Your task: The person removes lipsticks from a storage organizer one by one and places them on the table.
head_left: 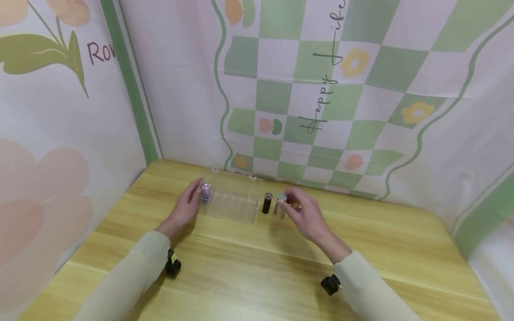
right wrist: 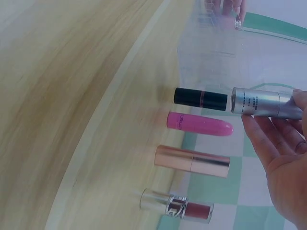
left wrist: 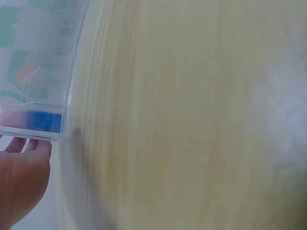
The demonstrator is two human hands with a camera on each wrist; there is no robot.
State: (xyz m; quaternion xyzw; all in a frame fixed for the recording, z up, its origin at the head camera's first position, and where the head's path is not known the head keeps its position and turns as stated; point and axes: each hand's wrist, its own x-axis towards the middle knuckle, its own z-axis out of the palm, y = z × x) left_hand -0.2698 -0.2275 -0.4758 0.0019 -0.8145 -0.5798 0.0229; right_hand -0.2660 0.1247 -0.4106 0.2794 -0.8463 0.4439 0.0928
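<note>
A clear plastic lipstick organizer (head_left: 231, 213) with a row of slots sits on the table, and my left hand (head_left: 185, 207) rests against its left end. In its leftmost slot stands a pink-and-blue tube (left wrist: 43, 120). My right hand (head_left: 307, 214) holds a silver lipstick tube (right wrist: 254, 101) upright between thumb and fingers, to the right of the organizer. Nearest to that tube is a black lipstick (head_left: 267, 203), standing just off the organizer's right end. Beside it in the right wrist view stand a bright pink lipstick (right wrist: 199, 124) and a rose-gold lipstick (right wrist: 192, 161).
A clear tube with a dark red part (right wrist: 196, 210) stands at the end of the lipstick row. Behind the wooden table (head_left: 240, 278) hangs a green-and-white checked curtain (head_left: 316, 85), close to the organizer's back. Another printed curtain (head_left: 63, 117) hangs at the left.
</note>
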